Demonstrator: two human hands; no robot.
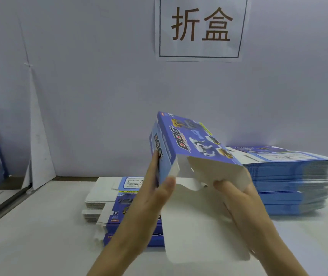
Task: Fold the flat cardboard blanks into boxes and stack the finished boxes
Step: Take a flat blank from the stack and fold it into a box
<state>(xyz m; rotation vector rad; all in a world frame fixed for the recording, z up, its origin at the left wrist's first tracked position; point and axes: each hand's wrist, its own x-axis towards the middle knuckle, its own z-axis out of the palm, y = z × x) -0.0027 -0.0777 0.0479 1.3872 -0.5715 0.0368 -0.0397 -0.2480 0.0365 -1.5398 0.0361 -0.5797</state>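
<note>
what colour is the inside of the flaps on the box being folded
Plain white, unprinted, on the box flaps; the outside is blue. The head view shows it.

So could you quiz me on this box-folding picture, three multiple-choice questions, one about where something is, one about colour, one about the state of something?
1. Where is the tall stack of flat blanks?
A. On the table's right side, by the wall
B. On the floor
C. On a shelf over the sign

2. What is the main colour of the box in hand?
A. Red
B. Blue
C. Green

3. What state is the near end of that box in?
A. Taped shut
B. Crushed flat
C. Open, its white flaps unfolded

Answers:
1 A: the stack rests on the white table, right of the hands.
2 B: its printed faces are blue, with DOG lettering.
3 C: the left hand grips the box's side while the right hand holds a loose flap, and the hollow inside shows.
</note>
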